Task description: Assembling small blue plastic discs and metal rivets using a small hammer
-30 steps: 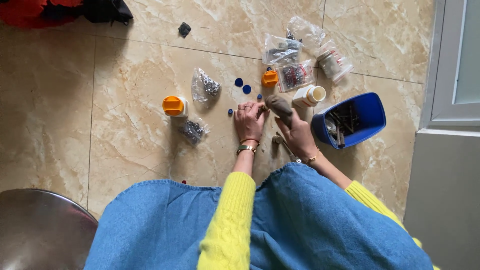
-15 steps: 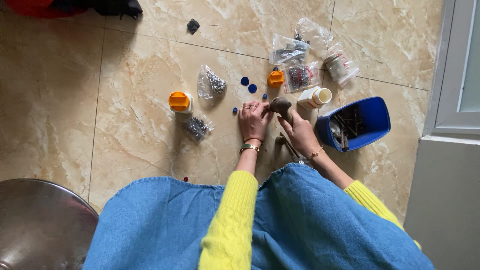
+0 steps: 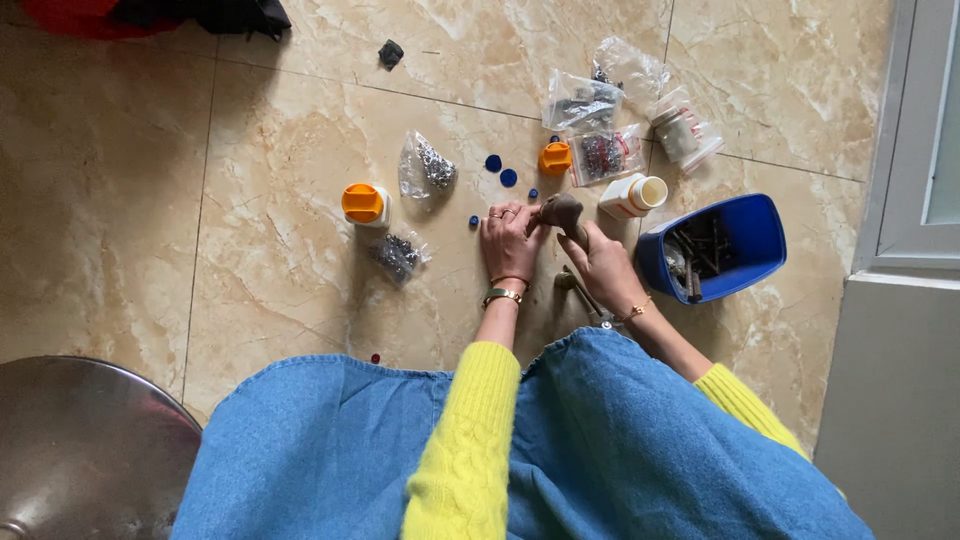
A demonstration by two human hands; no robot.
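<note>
Both of my hands meet over the tiled floor around a small brown rounded object [image 3: 563,210]. My left hand [image 3: 510,240] pinches its left side, and my right hand [image 3: 603,265] grips it from below and to the right. A metal tool [image 3: 578,290] lies on the floor just under my right hand. An open white bottle [image 3: 630,195] lies on its side close to the object.
A blue bin [image 3: 745,240] with metal parts stands right of my hands. Clear bags of small parts [image 3: 600,150], an orange-capped jar [image 3: 363,203], an orange cap [image 3: 555,158] and blue discs [image 3: 500,170] are scattered ahead. A metal stool [image 3: 80,450] is at lower left, a grey door frame [image 3: 900,200] on the right.
The view has drifted slightly. My hands stay together on the brown object with only small finger movements.
</note>
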